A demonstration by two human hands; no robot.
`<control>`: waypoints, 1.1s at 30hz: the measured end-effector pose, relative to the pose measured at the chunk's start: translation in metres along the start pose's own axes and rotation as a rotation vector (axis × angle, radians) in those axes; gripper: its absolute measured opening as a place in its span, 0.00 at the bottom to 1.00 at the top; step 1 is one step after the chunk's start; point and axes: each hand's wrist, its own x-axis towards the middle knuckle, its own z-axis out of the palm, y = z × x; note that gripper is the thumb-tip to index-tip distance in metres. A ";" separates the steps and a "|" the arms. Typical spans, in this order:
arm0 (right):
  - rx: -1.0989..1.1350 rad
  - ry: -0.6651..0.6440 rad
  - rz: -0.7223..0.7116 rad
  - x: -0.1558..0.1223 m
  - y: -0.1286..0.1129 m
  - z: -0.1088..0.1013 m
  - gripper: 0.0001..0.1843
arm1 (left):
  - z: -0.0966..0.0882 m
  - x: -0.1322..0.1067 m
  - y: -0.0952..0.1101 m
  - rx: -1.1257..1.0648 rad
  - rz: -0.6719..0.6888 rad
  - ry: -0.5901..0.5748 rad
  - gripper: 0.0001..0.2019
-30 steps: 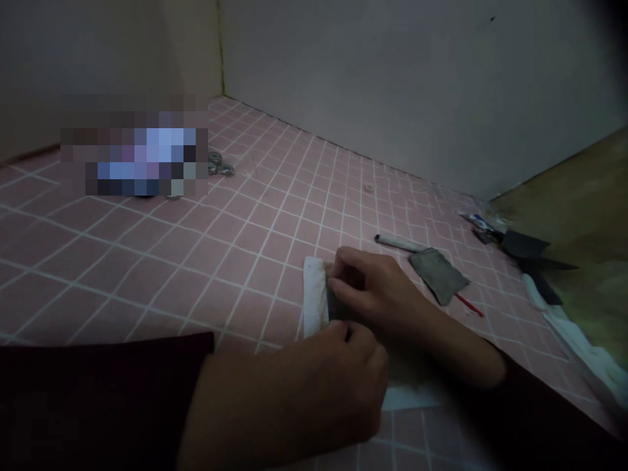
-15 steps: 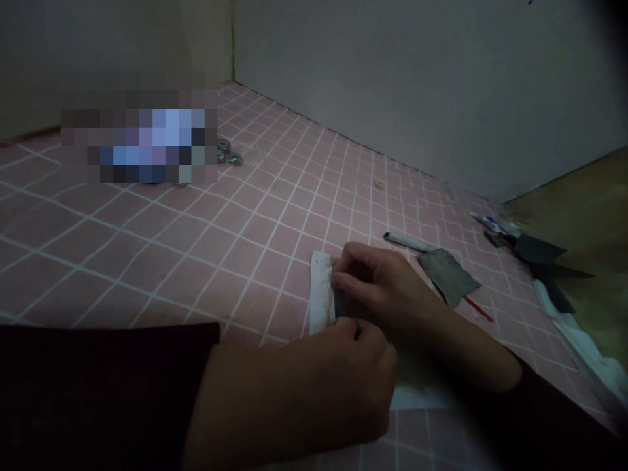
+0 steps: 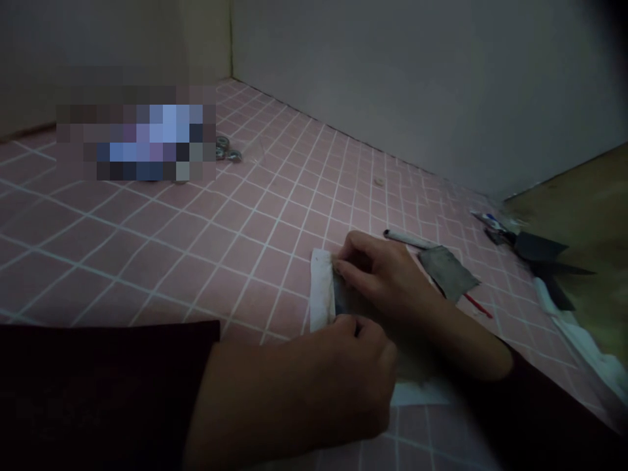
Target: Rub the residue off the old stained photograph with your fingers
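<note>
Pinching white strip (image 3: pixel 321 288) with left hand (image 3: pixel 348 373) and right hand (image 3: pixel 383 278), both clenched on it. Grey abrasive sheet (image 3: pixel 447 271) lying near strip.

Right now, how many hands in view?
2. The left hand is at lower centre, its fingers at the lower end of a white strip. The right hand is just above it, fingertips at the strip's edge.

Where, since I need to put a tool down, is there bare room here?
Bare pink tile stretches left of the white paper strip, back to the wall. Crowded right of the right hand: grey sheet, white tube, dark tool.
</note>
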 end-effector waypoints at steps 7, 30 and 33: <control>-0.002 -0.010 -0.037 -0.003 -0.002 0.002 0.06 | -0.015 -0.004 -0.008 0.029 0.041 -0.027 0.07; -0.031 0.037 -0.053 -0.001 -0.002 0.000 0.07 | -0.017 -0.005 -0.010 0.023 0.012 0.007 0.07; 0.014 -0.137 -0.055 -0.003 -0.002 -0.003 0.09 | -0.017 -0.005 -0.010 0.027 0.017 0.023 0.07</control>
